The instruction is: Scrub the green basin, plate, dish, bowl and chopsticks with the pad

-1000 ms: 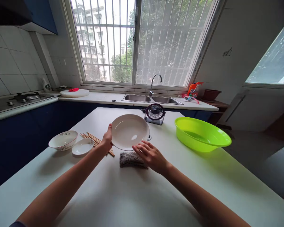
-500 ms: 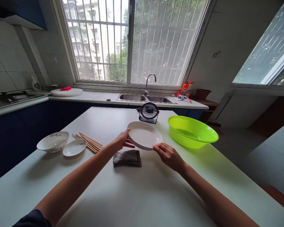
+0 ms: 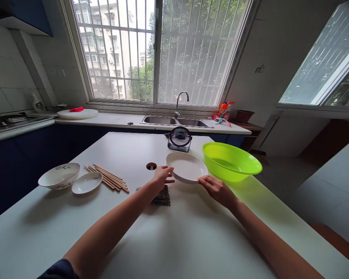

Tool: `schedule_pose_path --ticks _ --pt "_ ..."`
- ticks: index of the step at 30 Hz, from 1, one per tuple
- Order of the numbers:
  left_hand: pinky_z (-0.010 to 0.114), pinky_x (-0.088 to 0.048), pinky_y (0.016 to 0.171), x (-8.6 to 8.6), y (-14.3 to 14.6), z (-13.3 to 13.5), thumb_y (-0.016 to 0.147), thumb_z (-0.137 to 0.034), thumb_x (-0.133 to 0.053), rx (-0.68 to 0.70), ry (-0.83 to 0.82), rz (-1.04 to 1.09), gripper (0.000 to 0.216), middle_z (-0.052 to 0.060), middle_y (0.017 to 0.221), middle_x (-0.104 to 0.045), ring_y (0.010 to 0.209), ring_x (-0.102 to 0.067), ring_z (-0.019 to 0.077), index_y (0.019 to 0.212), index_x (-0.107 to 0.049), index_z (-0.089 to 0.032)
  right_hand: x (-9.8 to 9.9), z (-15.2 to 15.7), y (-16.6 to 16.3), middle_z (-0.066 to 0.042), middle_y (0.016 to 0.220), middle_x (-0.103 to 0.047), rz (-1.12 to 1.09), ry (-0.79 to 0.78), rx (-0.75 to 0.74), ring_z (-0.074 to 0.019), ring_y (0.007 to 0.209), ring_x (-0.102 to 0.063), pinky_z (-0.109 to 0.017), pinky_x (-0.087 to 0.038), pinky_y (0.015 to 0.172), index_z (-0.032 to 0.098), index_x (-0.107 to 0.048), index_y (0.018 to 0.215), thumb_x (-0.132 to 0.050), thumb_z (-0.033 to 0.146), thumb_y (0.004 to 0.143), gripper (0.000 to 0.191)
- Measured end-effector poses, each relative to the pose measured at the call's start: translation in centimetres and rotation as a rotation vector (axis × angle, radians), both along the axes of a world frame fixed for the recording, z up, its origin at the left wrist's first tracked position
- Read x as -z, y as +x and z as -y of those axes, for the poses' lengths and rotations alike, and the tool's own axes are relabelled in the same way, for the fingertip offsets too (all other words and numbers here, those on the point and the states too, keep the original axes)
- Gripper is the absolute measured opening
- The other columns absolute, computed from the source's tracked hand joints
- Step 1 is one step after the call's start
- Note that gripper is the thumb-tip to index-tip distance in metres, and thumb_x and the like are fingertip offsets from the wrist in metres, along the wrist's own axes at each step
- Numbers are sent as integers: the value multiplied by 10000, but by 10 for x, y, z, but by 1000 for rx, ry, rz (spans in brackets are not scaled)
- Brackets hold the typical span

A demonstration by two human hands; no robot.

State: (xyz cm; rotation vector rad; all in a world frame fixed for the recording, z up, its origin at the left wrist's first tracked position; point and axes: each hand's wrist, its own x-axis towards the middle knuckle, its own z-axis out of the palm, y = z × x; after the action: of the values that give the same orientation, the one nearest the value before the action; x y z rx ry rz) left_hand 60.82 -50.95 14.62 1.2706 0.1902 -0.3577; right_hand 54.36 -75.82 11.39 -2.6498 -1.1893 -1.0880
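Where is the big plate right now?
In the head view, the plate is just right of centre, held between the left hand and right hand, left of the green basin.

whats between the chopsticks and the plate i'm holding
In the head view, white tabletop with a round hole, then the left hand on the plate. The grey cloth lies nearer the viewer, partly behind the left forearm.

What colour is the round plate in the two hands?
The round, shallow plate is white, with no pattern showing; see the head view.
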Motion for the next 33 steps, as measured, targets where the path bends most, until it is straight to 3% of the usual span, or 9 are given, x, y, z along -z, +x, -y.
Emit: schedule_pose_path --ticks 6,9,13,17,25,27,31,33 --pt "344 -623 701 4 4 13 740 -85 -733 -92 -47 -3 129 31 650 -607 583 -606 121 732 -608 -116 1 5 7 -113 945 -734 -60 17 17 -195 851 -712 -332 -616 752 167 -662 1115 -398 137 1002 289" --pt "336 -623 678 6 6 17 731 -67 -712 -115 -55 -8 148 15 604 -576 550 -588 112 673 -588 -123 -5 7 8 -126 1064 -733 -73 81 48 -216 935 -722 -361 -623 815 176 -639 1202 -455 213 1000 275" --pt "325 -622 662 10 6 23 690 -53 -715 -126 -55 -7 178 -4 573 -541 517 -560 97 621 -571 -131 -18 20 7 -135 1230 -684 -32 172 179 -251 1108 -676 -422 -576 959 189 -589 1320 -499 269 981 359" --pt "334 -620 644 13 8 29 655 -54 -734 -122 -42 -8 185 -7 581 -547 508 -553 94 622 -570 -134 -24 40 11 -169 1288 -649 55 107 379 -302 1211 -612 -504 -510 1030 126 -601 1317 -477 223 964 386" --pt "324 -611 625 13 6 42 681 -36 -696 -114 -17 -29 159 0 619 -556 517 -583 112 699 -568 -129 -17 67 14 -110 1105 -744 -44 -32 641 -263 924 -733 -370 -614 746 179 -746 1073 -491 69 872 342" --pt "314 -603 600 12 7 44 688 -34 -694 -110 -6 -44 184 -3 641 -564 506 -580 110 802 -581 -125 -20 71 12 -91 1062 -755 -63 -46 664 -251 888 -735 -345 -607 702 203 -753 1057 -494 34 839 378" --pt "283 -582 552 13 9 49 718 -28 -669 -117 23 -82 439 -22 693 -576 486 -565 97 1108 -508 -151 -29 74 9 -55 1030 -760 -135 -39 703 -212 814 -734 -276 -573 618 245 -757 1032 -505 15 818 403" --pt "279 -574 541 16 9 52 726 -47 -684 -115 31 -97 493 -16 725 -586 483 -566 98 1158 -477 -163 -34 75 7 -47 1015 -761 -187 -35 731 -202 776 -730 -259 -548 569 245 -757 1024 -507 21 821 393"
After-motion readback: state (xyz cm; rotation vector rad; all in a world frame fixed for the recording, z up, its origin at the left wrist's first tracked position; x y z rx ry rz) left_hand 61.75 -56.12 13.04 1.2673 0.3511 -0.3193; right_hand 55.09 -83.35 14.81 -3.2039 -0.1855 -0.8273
